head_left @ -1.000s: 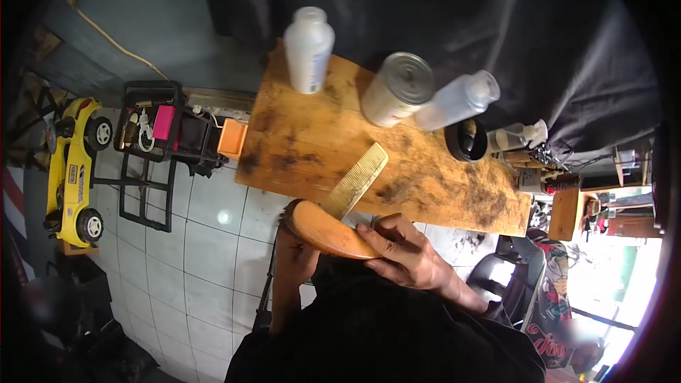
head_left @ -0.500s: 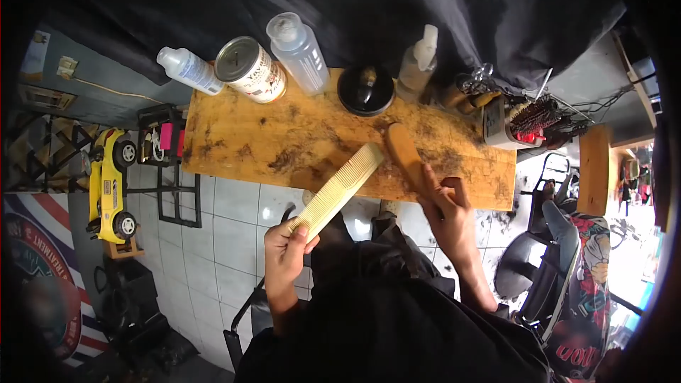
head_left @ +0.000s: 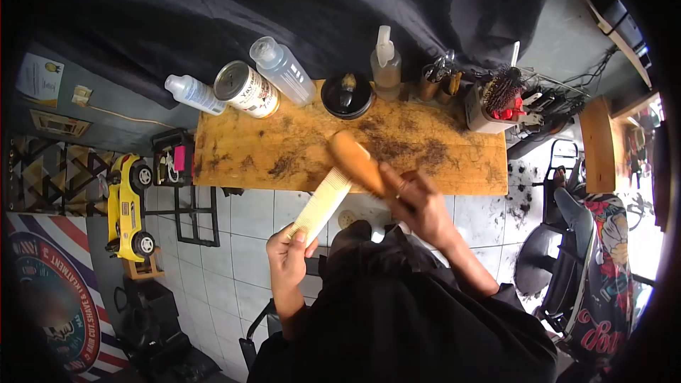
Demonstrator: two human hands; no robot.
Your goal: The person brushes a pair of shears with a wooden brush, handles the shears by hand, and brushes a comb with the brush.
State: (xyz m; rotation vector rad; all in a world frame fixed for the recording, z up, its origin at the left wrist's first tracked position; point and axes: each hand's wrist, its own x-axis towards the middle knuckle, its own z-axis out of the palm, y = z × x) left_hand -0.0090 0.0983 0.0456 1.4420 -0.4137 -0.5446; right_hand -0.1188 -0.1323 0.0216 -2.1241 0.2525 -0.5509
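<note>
The left hand [head_left: 289, 255] pinches a pale comb [head_left: 319, 206] while the right hand [head_left: 420, 206] grips a wooden-backed brush [head_left: 357, 163] against it

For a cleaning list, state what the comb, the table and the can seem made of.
Comb: probably plastic, smooth pale yellow, with fine even teeth.
Table: wood, likely varnished; streaky orange-brown surface under dark specks.
Can: likely metal, with a rimmed grey end above a printed side.
</note>
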